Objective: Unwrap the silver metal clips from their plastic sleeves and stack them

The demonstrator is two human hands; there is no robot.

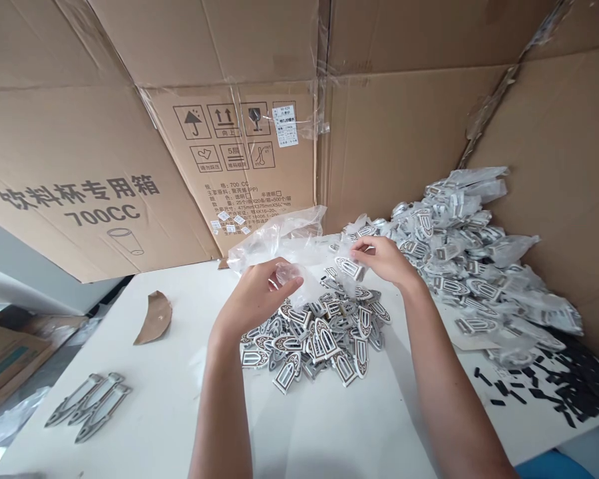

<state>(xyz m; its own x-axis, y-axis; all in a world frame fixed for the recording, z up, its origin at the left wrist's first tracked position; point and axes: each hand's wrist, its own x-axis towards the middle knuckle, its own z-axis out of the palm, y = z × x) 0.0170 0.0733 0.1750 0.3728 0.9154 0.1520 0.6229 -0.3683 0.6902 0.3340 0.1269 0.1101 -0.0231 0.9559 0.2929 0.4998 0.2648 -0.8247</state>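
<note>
My right hand (383,258) pinches a small clear plastic bag with an arch-shaped metal piece (350,268) in it. My left hand (262,289) is curled around a bit of clear plastic bag (289,272), thumb pointing right; part of its fingers is hidden. Below and between both hands lies a heap of loose arch-shaped metal pieces (324,339), silver with brown scroll patterns and slotted middles. Behind the left hand, a larger clear plastic bag (284,236) rests against the cardboard.
Bagged metal pieces (449,286) are piled at the right, beside scattered small black strips (579,386). Large cardboard boxes (389,133) wall the back of the white table (170,412). At left lie a brown cardboard scrap (154,318) and larger grey metal frames (92,402).
</note>
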